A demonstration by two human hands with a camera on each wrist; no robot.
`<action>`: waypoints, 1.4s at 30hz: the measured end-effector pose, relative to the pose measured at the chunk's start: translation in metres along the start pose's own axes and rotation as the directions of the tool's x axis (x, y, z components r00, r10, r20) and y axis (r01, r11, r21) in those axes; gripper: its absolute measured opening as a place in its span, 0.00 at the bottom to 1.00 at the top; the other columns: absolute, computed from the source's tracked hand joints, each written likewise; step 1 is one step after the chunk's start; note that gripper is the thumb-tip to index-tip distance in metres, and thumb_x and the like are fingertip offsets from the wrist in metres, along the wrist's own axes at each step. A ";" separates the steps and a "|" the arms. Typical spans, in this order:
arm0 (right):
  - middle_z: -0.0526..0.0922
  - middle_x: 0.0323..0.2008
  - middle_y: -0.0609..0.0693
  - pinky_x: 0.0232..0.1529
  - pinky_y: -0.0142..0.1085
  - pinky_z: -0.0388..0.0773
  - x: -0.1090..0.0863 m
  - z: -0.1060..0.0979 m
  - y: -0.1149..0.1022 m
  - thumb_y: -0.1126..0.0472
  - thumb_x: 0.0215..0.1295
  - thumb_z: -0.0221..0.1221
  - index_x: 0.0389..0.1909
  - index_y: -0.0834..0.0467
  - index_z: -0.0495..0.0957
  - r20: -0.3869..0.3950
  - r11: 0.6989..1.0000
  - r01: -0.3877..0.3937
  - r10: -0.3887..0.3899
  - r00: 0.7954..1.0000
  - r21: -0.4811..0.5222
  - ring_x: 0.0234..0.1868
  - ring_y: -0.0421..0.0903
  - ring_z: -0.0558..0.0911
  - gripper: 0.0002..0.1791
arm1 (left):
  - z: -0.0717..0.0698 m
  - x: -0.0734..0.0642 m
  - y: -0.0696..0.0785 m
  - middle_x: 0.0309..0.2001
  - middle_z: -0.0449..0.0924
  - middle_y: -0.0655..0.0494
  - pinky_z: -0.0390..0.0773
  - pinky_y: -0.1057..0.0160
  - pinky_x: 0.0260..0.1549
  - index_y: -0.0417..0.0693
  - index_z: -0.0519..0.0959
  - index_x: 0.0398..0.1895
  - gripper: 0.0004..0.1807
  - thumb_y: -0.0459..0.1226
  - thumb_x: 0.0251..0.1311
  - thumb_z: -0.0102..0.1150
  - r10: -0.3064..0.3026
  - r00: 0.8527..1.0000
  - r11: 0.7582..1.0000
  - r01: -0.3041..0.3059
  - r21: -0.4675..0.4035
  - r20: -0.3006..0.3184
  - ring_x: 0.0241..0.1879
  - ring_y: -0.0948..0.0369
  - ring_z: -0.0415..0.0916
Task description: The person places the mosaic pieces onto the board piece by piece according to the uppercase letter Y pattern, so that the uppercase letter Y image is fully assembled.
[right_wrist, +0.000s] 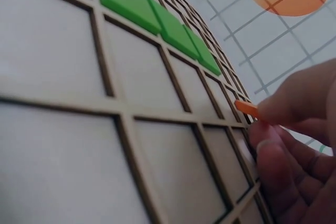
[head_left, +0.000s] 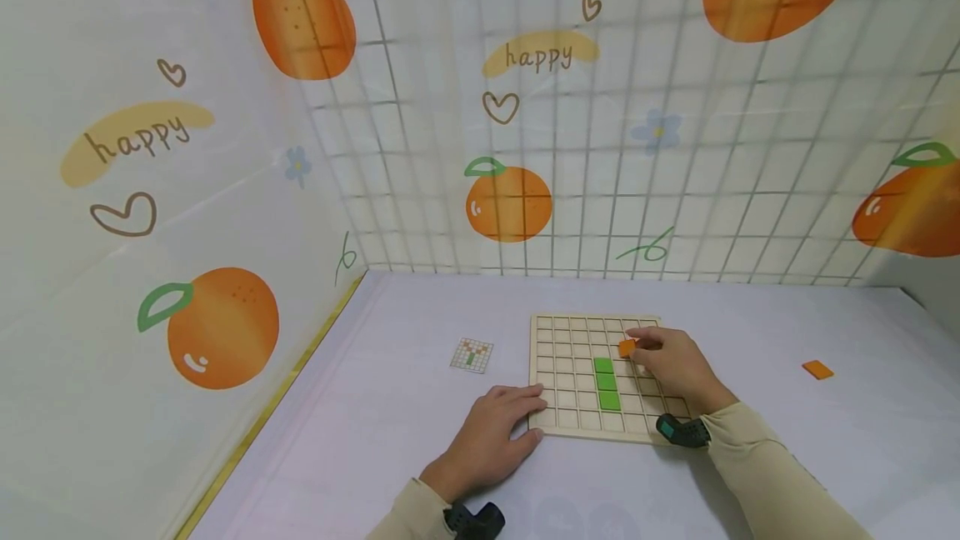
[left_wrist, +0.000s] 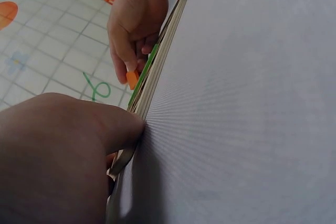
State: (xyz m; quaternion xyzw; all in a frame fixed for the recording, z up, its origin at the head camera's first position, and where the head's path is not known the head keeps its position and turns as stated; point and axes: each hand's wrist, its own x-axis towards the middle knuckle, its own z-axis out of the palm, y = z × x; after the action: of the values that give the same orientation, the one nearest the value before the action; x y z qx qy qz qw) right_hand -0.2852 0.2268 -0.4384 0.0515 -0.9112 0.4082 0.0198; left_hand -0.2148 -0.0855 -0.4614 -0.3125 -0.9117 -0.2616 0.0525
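Observation:
My right hand (head_left: 675, 361) pinches a small orange square tile (head_left: 627, 348) between thumb and fingertips, over the upper right part of a wooden grid board (head_left: 566, 421). In the right wrist view the orange tile (right_wrist: 245, 108) is tilted, close over the grid squares. Three green tiles (head_left: 606, 383) sit in a column on the board, just left of that hand. My left hand (head_left: 491, 436) rests at the board's near left corner, its fingers lying extended on the left edge. The left wrist view has the thumb (left_wrist: 118, 127) touching the board's edge.
A small card (head_left: 472, 355) printed with a coloured grid pattern lies left of the board. Another orange tile (head_left: 817, 370) lies on the white table (head_left: 337, 440), to the right. Behind stands a wire grid covered by a sheet printed with oranges (head_left: 510, 204).

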 end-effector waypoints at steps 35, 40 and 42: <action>0.84 0.50 0.60 0.43 0.44 0.77 0.002 0.003 0.003 0.61 0.67 0.59 0.59 0.65 0.79 -0.012 0.997 0.003 -0.004 1.000 -0.075 0.48 0.54 0.81 0.22 | -0.001 0.001 0.002 0.69 0.70 0.64 0.68 0.50 0.63 0.54 0.79 0.62 0.20 0.45 0.69 0.56 -0.022 1.000 1.000 0.022 0.011 0.019 0.66 0.59 0.66; 0.84 0.50 0.61 0.43 0.43 0.78 0.002 0.003 0.003 0.62 0.67 0.59 0.57 0.66 0.79 -0.010 0.998 0.039 -0.040 0.999 -0.057 0.49 0.56 0.81 0.20 | -0.002 0.001 0.003 0.69 0.70 0.63 0.68 0.50 0.63 0.53 0.79 0.62 0.21 0.45 0.68 0.57 -0.016 1.000 1.000 0.016 0.011 0.012 0.66 0.58 0.67; 0.84 0.50 0.61 0.44 0.44 0.78 0.002 0.003 0.003 0.63 0.67 0.59 0.57 0.67 0.80 -0.007 0.998 0.046 -0.047 0.999 -0.053 0.50 0.57 0.81 0.20 | -0.002 0.001 0.003 0.69 0.70 0.63 0.68 0.50 0.63 0.53 0.79 0.62 0.21 0.45 0.68 0.57 -0.020 1.000 1.000 0.019 0.010 0.014 0.66 0.59 0.66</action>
State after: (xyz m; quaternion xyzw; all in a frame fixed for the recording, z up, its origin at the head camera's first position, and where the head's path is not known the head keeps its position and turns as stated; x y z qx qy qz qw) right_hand -0.2878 0.2259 -0.4422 0.0703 -0.9202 0.3835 0.0344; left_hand -0.2137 -0.0843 -0.4585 -0.3051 -0.9162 -0.2557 0.0452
